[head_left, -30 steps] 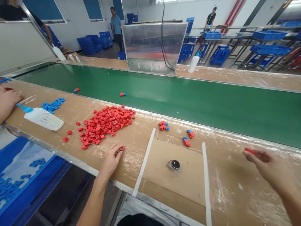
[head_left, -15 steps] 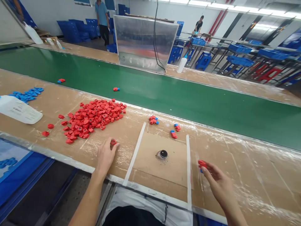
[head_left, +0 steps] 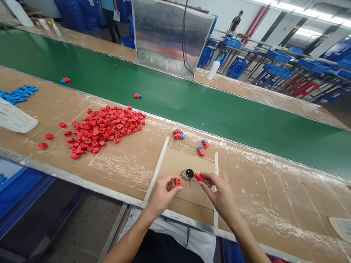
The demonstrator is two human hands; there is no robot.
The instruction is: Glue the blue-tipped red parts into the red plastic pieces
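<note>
Pinched shut, the left grip (head_left: 163, 195) holds a small red block (head_left: 177, 181) and the right grip (head_left: 219, 191) a red piece (head_left: 199, 177), both wrists angled inward over a cardboard patch (head_left: 189, 199) on the counter (head_left: 117, 175) — each piece just beside a black-topped round fitting (head_left: 188, 174).

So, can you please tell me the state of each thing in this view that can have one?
Left hand, pinching a small red plastic piece
Right hand, pinching a longer red plastic piece
Round dark-topped cup, standing between the hands, dark specks around it
Red pieces, heaped loosely on the bench
Blue pieces, lying loose in a strip
White squeeze bottle, lying on its side
Far white bottle, upright
</note>
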